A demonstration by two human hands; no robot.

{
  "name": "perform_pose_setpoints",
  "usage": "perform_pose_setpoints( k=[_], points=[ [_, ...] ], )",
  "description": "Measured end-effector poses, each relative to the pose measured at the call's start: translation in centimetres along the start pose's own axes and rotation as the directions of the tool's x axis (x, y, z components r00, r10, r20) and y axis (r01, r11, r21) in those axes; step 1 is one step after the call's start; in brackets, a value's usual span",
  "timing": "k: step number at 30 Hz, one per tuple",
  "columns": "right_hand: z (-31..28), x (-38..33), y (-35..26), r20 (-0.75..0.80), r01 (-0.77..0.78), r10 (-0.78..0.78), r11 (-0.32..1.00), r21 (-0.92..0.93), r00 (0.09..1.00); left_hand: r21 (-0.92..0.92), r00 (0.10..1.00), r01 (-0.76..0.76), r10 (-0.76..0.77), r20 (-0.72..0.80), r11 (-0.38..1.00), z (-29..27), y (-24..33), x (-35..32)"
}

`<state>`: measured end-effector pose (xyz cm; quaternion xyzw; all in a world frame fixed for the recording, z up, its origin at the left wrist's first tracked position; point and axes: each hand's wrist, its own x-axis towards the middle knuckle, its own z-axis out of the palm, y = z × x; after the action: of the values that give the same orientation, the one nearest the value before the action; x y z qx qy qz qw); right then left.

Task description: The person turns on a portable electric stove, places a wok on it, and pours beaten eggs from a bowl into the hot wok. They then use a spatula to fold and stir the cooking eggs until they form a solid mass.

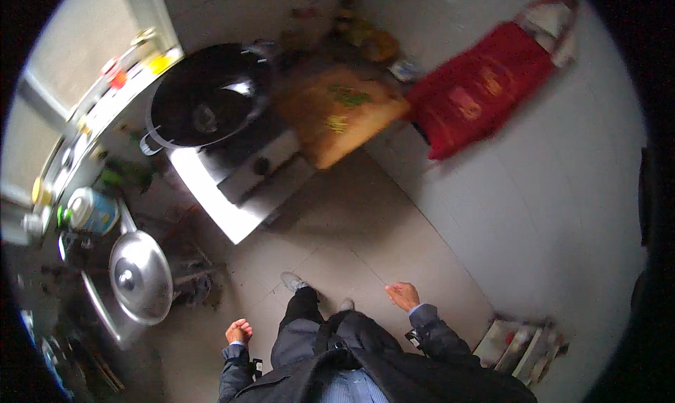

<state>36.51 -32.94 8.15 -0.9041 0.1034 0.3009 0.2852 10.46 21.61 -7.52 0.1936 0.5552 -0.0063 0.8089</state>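
Note:
My left hand (239,330) hangs low beside my left hip with its fingers curled in, and nothing shows in it. On the other side, my right hand (403,296) is held out over the floor, its fingers loosely closed and no object visible in them. Neither hand touches anything. A large dark wok (190,115) sits on a gas stove (264,167) ahead and to the left. Right of it lies a wooden cutting board (380,104), bearing chopped greens (349,96) and a small pile of chopped yellow bits (337,124).
A red cloth bag (485,87) hangs on the right wall. At left are a shiny metal lid (144,280) and a white-and-blue jug (95,210). Bottles and jars line the window sill (116,97). A box of bundled items (517,347) stands low at right.

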Motion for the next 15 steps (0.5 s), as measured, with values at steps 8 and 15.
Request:
perform_pose_setpoints(
  k=[8, 15],
  points=[
    [5.3, -7.0, 20.8, -0.294, 0.037, 0.114, 0.886, 0.461, 0.949, 0.45, 0.997, -0.072, 0.073, 0.015, 0.89, 9.3, -4.9, 4.7],
    [10.2, -19.5, 38.1, -0.412, -0.019, 0.393, 0.742, 0.67, 0.822, 0.897, 0.998, -0.063, 0.021, 0.06, 0.438, 24.4, -20.7, 6.5]
  ],
)
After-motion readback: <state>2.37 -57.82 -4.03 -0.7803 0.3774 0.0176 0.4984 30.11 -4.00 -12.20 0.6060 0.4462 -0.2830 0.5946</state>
